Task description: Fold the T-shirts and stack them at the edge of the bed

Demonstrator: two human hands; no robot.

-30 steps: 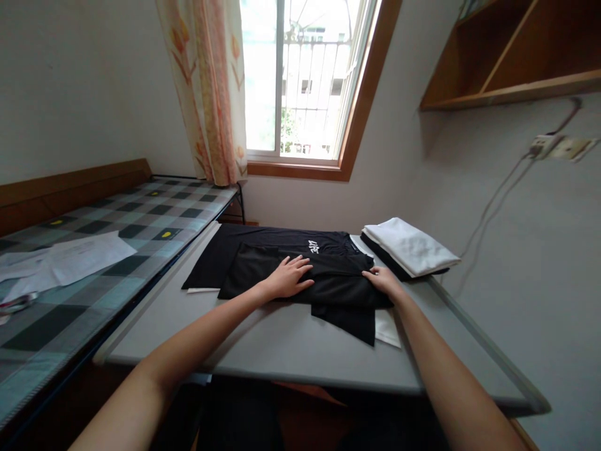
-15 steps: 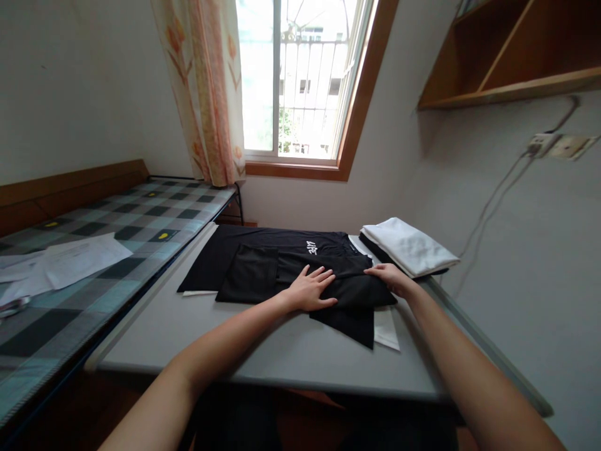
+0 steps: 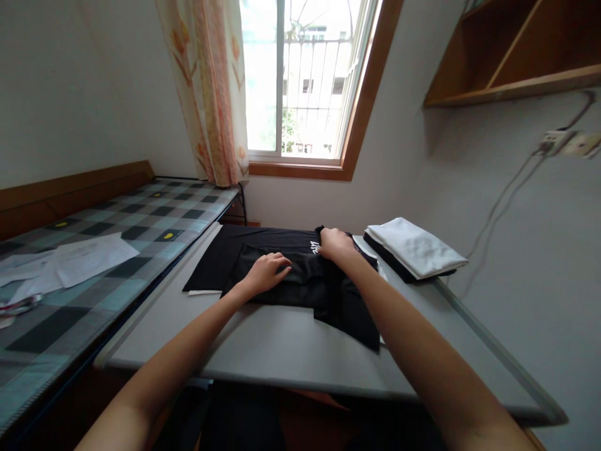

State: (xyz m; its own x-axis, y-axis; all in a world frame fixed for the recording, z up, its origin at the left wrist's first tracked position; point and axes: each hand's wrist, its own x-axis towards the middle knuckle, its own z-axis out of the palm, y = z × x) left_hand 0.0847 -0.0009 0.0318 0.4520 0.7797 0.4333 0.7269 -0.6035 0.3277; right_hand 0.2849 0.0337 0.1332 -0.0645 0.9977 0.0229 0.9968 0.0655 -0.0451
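My left hand (image 3: 268, 273) rests with fingers apart on the folded black cloth (image 3: 300, 289), left of its middle. Raised at the back of the same cloth, my right hand (image 3: 336, 243) is closed on its right part and holds it up. Beneath lies a black shirt (image 3: 211, 260) with white lettering, partly hidden by the cloth and my right hand. The shirt's sleeve reaches toward the front edge, and bits of white fabric show under it.
A grey table (image 3: 277, 338) bears the clothes. At its back right sits a folded stack with white cloth (image 3: 413, 247) on top. To the left is a checkered bed (image 3: 107, 275) with papers (image 3: 84, 258). A wooden shelf (image 3: 516, 88) hangs upper right.
My right hand has moved left and back, lifting the black cloth's right part over toward the left. My left hand has slid left along the cloth. The view has shifted slightly.
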